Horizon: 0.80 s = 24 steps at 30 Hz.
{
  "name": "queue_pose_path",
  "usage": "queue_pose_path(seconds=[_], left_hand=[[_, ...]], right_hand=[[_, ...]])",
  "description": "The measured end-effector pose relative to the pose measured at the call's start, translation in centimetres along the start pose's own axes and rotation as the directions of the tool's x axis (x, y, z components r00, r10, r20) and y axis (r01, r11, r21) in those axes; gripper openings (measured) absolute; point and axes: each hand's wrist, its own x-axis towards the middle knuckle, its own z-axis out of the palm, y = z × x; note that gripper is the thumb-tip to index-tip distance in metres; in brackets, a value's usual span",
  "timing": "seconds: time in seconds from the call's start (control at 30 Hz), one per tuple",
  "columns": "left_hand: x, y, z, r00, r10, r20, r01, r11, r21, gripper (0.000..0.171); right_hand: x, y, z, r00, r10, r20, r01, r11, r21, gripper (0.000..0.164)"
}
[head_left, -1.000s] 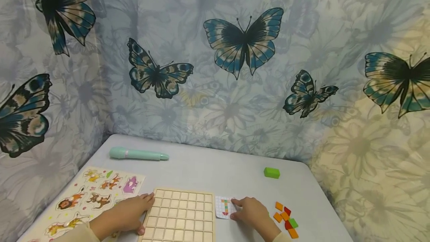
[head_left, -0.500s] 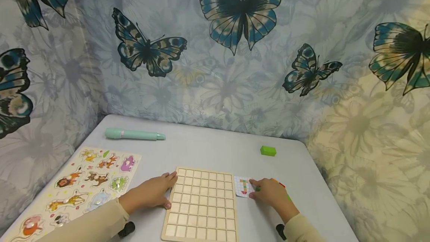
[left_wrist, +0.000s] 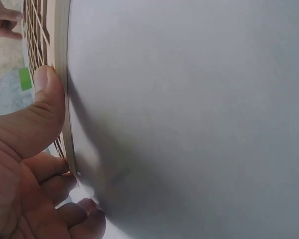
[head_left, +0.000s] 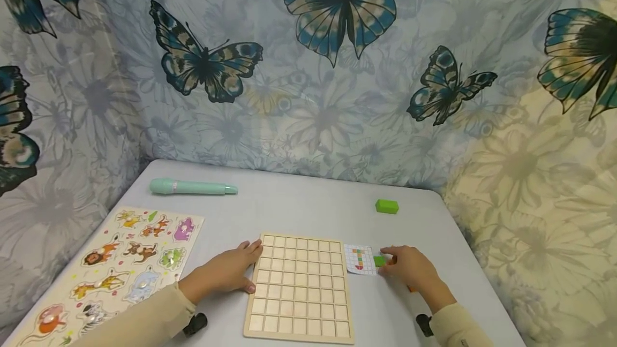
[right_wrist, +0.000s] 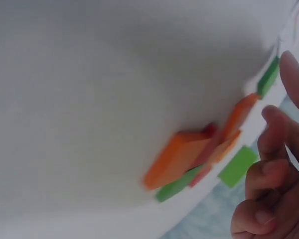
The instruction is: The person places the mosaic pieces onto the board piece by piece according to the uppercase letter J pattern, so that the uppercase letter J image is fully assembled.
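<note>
A wooden grid board (head_left: pixel 300 288) lies in the middle of the table. My left hand (head_left: pixel 226 269) rests against its left edge, thumb and fingers spread along the rim. In the left wrist view, the thumb (left_wrist: pixel 52 99) touches the board's side. To the board's right lies a small pattern card (head_left: pixel 360 259) with coloured squares. A green tile (head_left: pixel 379 261) sits beside the card, at the fingertips of my right hand (head_left: pixel 412 269); whether they touch it I cannot tell. Several orange, red and green tiles, mostly hidden by that hand in the head view, show in the right wrist view, such as an orange tile (right_wrist: pixel 177 157).
An animal puzzle board (head_left: pixel 120 272) covers the table's left side. At the back left lies a mint-green microphone-shaped object (head_left: pixel 193 187). A bright green block (head_left: pixel 387 206) stands at the back right. Butterfly-patterned fabric (head_left: pixel 313 122) hangs behind the table.
The head view has tilted down and shifted. My right hand has moved off the card to the right, towards the tiles. The left hand keeps to the board's left edge.
</note>
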Motion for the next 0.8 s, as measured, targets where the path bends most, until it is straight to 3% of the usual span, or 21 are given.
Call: queue_pose_path(seconds=[0.17, 0.33, 0.8], left_hand=[[0.0, 0.2, 0.0, 1.000, -0.003, 0.004, 0.003, 1.000, -0.022, 0.099], [0.2, -0.2, 0.0, 1.000, 0.011, 0.013, -0.011, 0.999, -0.036, 0.098], [-0.2, -0.3, -0.3, 0.999, 0.036, 0.017, -0.035, 0.997, -0.069, 0.096]], right_hand=[[-0.2, 1.1, 0.0, 1.000, -0.013, -0.002, 0.013, 1.000, 0.008, 0.036], [-0.1, 1.6, 0.1, 1.000, -0.016, -0.024, 0.017, 0.999, 0.044, 0.028], [-0.5, 2.2, 0.0, 1.000, -0.023, -0.020, 0.025, 0.995, 0.101, 0.032]])
